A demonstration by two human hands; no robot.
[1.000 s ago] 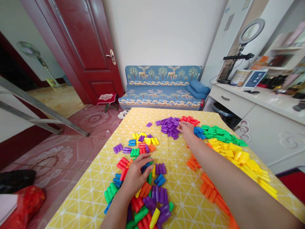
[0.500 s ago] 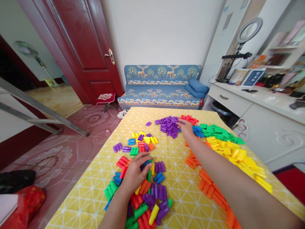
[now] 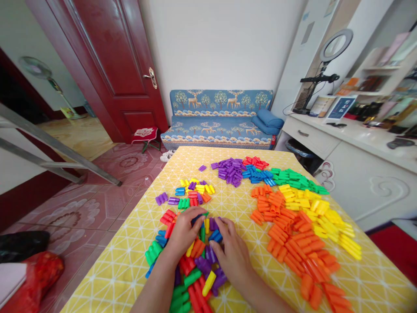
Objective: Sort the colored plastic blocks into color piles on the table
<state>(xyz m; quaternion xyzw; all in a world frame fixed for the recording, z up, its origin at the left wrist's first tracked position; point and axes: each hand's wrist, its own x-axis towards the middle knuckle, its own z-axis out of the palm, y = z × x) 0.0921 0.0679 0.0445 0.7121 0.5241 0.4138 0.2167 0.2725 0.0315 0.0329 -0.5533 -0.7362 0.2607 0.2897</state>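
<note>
Mixed plastic toy blocks shaped like joined tubes lie in a loose heap on the table's near left part. My left hand (image 3: pixel 186 231) rests over this heap, fingers curled and thumb bent in around a dark blue block (image 3: pixel 196 218), mostly covered by the fingers. On the heap's right side is my right hand (image 3: pixel 232 250), its thumb and forefinger apart. Its forefinger reaches a purple block (image 3: pixel 213 224), and a blue block (image 3: pixel 215 236) lies between finger and thumb. Red blocks (image 3: pixel 198 298), green blocks (image 3: pixel 193 277) and a yellow block (image 3: pixel 209 283) lie nearer me.
Colour-sorted piles line the right: orange (image 3: pixel 283 221), yellow (image 3: pixel 321 208), green (image 3: pixel 296 179), blue (image 3: pixel 257 174), red (image 3: pixel 256 162) and purple (image 3: pixel 230 170). A smaller mixed group (image 3: pixel 195 189) lies left of centre. Beyond the patterned tablecloth (image 3: pixel 130 261) stands a blue sofa (image 3: pixel 215 126).
My right hand has come back from the far purple and blue piles to the near mixed heap, beside my left hand. My left hand has stayed almost in place.
</note>
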